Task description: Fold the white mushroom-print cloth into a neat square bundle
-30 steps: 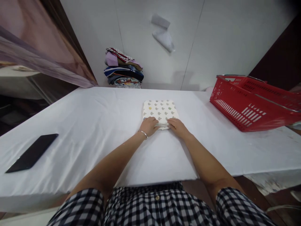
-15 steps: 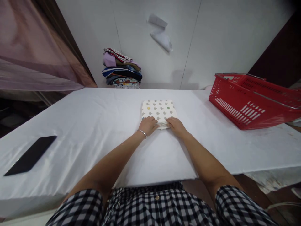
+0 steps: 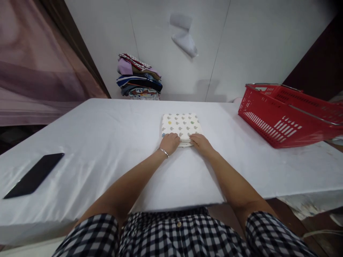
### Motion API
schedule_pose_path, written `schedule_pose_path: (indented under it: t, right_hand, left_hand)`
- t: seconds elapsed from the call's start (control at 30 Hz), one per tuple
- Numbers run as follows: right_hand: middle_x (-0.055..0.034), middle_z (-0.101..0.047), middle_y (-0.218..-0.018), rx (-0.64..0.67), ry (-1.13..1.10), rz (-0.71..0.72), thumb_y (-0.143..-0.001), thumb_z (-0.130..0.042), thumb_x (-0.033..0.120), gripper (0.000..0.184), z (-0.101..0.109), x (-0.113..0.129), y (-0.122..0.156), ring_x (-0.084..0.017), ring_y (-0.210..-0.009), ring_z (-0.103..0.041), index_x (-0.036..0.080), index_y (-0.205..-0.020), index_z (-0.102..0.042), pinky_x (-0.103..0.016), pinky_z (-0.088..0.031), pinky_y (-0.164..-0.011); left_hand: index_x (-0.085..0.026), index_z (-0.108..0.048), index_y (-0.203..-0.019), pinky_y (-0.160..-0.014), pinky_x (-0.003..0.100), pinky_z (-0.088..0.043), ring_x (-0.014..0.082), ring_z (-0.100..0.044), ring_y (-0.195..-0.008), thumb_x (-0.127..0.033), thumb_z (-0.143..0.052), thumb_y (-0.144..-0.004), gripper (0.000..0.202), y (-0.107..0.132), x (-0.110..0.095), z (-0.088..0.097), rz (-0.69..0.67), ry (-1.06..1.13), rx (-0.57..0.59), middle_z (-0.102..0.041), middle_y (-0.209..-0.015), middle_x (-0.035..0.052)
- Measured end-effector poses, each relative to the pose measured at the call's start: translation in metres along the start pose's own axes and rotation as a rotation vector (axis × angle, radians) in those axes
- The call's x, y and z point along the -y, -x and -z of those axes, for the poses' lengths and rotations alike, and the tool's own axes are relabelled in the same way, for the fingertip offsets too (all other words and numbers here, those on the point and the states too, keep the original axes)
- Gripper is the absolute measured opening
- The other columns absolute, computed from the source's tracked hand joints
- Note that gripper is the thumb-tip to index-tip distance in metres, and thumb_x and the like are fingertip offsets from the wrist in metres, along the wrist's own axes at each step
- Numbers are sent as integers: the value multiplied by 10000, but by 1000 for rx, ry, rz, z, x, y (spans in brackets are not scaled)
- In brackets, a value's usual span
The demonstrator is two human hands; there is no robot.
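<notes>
A neatly folded white cloth (image 3: 180,124) with a grey tree-like print and a few coloured motifs lies on the white-covered table (image 3: 112,142). My left hand (image 3: 170,142), with a silver bracelet at the wrist, grips the near left corner of the cloth. At the near right corner, my right hand (image 3: 200,143) holds the folded edge, fingers on top. Between the two hands the stacked layers of the near edge show. The thumbs and the underside of the cloth are partly hidden.
A red plastic basket (image 3: 286,125) with metal handles stands on the right side of the table. At the left lies a flat black object (image 3: 34,175). A stack of folded clothes (image 3: 139,80) is by the wall behind the table. A pinkish curtain (image 3: 40,71) hangs at the far left.
Both hands stay at the near edge of the cloth, with hardly any movement. The curtain at the left has shifted, its lower edge hanging lower.
</notes>
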State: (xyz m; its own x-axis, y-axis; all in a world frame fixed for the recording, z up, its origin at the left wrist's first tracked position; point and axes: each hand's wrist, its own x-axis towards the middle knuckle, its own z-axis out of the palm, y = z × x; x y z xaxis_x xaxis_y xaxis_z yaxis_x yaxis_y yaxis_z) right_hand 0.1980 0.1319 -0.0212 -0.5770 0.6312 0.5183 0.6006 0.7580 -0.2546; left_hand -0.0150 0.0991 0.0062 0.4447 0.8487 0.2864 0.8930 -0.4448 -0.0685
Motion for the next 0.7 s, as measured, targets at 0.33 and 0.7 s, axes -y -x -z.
schedule_pose_path:
  t: [0.33,0.7]
  right_hand:
    - [-90,-651,-1083,-34,-8,30,-921,-430,309,252,-1,-1,0,-228,-1020,-571,193,-1000,-640,-404,-439,-904]
    - [-87,-648,-1089,-32,-13,4,-924,-413,274,249,1,2,-1,-226,-1026,-568,198,-1024,-629,-408,-443,-902]
  left_hand:
    - [-203,-598,-986,-780,352,-388,222,-534,-948,-311,-516,-870,178,2,-2,4,-23,31,19,-610,-1005,60]
    - [-225,-568,-1062,-773,348,-390,222,-535,-948,-309,-535,-857,225,0,-1,8,-44,22,51,-598,-1024,57]
